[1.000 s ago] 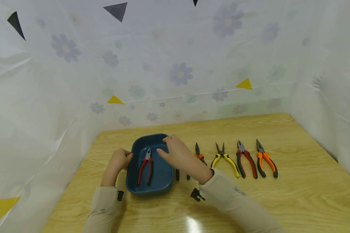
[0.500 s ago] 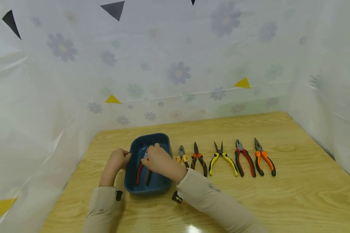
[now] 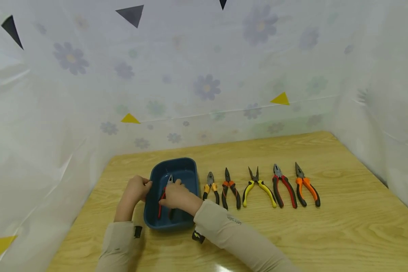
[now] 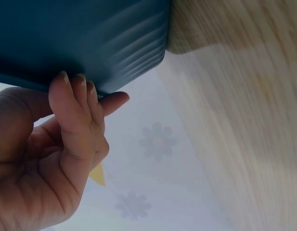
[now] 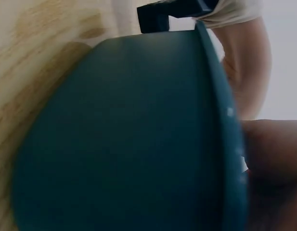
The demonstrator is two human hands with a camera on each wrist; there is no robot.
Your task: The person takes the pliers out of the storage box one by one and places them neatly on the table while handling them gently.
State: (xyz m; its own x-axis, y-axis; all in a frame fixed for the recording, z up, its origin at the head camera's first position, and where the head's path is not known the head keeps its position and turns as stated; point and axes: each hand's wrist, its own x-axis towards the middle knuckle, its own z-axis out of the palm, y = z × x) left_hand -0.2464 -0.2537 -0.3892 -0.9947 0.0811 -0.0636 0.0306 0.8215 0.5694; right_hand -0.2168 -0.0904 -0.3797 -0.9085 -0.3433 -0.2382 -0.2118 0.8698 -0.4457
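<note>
A deep blue plastic tray (image 3: 171, 164) stands on the left part of the table, and red-and-black pliers (image 3: 170, 180) lie in it with their metal nose pointing away from me. My left hand (image 3: 137, 187) grips the tray's left rim; in the left wrist view several fingertips of the left hand (image 4: 66, 149) touch its outer wall. Down inside the tray, my right hand (image 3: 178, 195) holds the pliers around the handles, its thumb by the left handle. The other fingertips are hidden. The tray wall (image 5: 119, 130) fills most of the right wrist view.
Right of the tray a row of pliers lies on the wooden table (image 3: 326, 234): yellow-black pliers (image 3: 210, 187), orange-black pliers (image 3: 227, 183), spread yellow pliers (image 3: 254, 183), red-black pliers (image 3: 278, 177) and orange pliers (image 3: 304, 181). White patterned sheeting (image 3: 207, 124) encloses the table.
My right hand has come down from above the tray's right side, moved left and towards me, and closed over the pliers. The left hand stays at the rim. The pliers have not visibly shifted.
</note>
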